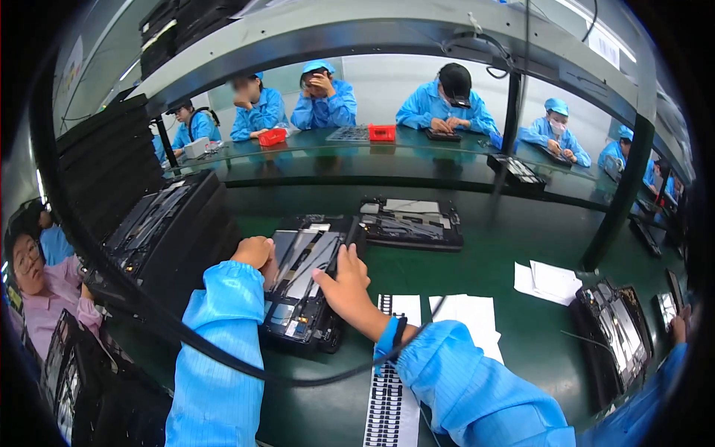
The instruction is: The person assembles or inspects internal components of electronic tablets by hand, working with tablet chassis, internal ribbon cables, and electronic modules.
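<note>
Before me on the green bench lies a black tray [328, 344] with an opened electronic device [302, 276] in it. Silver plates, dark ribbon strips and small circuit parts show inside the device. My left hand [256, 253] grips the tray's left side, its fingers curled and partly hidden. Along the right side my right hand [347, 287] clasps the tray, thumb over the device's edge and fingers toward the far corner. A second tray with an opened device [411, 222] lies just beyond, to the right.
A tall stack of black trays [179, 231] stands at left. Papers [469, 316] and a strip sheet of black pieces [391, 402] lie by my right forearm. Another tray [614, 335] sits at right. A black cable [246, 369] crosses in front. Co-workers in blue sit across the bench.
</note>
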{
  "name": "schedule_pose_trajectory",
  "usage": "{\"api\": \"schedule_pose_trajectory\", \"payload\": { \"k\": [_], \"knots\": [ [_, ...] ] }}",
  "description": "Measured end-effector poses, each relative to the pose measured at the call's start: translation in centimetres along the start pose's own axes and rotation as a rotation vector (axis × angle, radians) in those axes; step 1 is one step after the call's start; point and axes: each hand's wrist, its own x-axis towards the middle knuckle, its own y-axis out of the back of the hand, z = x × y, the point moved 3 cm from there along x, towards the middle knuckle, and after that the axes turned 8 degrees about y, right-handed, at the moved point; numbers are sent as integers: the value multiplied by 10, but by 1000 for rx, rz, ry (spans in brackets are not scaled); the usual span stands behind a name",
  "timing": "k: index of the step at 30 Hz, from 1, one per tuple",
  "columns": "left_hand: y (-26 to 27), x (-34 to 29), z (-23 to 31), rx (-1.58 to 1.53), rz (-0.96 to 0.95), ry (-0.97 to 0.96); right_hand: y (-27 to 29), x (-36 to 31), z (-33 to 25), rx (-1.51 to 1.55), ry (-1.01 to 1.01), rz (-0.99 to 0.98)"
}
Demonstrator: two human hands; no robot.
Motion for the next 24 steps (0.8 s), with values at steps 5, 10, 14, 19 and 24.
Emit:
{"api": "schedule_pose_trajectory", "payload": {
  "k": [5,10,14,19,24],
  "knots": [
    [-25,24,4,-94,178,-140,13,15,10,-149,-61,-131],
    [-23,31,2,-19,323,-150,77,8,4,-219,-95,-426],
    [18,30,49,106,298,-164,163,1,23,-481,-14,-470],
    [18,65,127,152,109,-366,217,33,81,-581,-108,-245],
    [-41,111,179,146,-116,-227,198,74,148,-678,-388,25]
  ]
}}
